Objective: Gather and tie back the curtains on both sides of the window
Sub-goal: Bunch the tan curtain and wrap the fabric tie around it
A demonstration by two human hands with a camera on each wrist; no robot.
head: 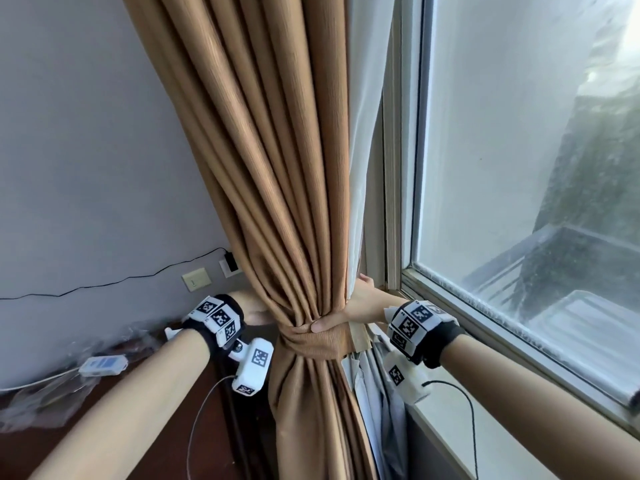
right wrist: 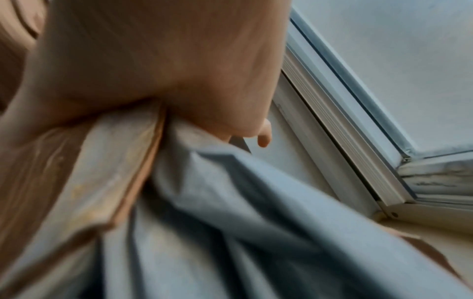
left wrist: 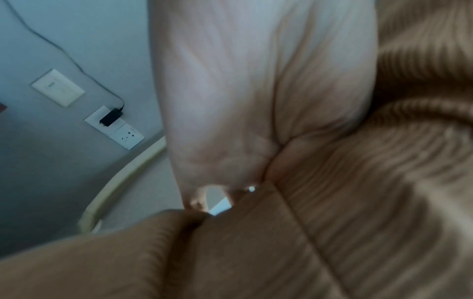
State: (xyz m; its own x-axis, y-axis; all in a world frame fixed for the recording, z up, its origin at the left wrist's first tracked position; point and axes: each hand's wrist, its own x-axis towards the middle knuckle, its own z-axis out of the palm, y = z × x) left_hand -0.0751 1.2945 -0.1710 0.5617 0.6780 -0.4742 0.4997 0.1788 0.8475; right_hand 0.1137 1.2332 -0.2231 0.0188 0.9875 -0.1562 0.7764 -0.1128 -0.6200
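Note:
A tan pleated curtain (head: pixel 277 168) hangs left of the window, cinched at its waist by a matching tan tie band (head: pixel 311 344). My right hand (head: pixel 360 306) grips the gathered bundle from the window side, its thumb lying across the front just above the band. In the right wrist view my right hand (right wrist: pixel 166 60) closes on the curtain's tan edge and grey lining (right wrist: pixel 230 222). My left hand (head: pixel 256 311) reaches behind the bundle from the wall side, mostly hidden. In the left wrist view its palm (left wrist: pixel 243 91) presses on the curtain (left wrist: pixel 358 202), fingertips curled onto a seamed tan strip.
The window frame (head: pixel 408 202) and white sill (head: pixel 485 410) run along the right. On the grey wall to the left are a switch plate (head: pixel 196 279) and a socket with a black plug (head: pixel 229 263) and cable. A dark table (head: pixel 104 427) holds a white device (head: pixel 102 365).

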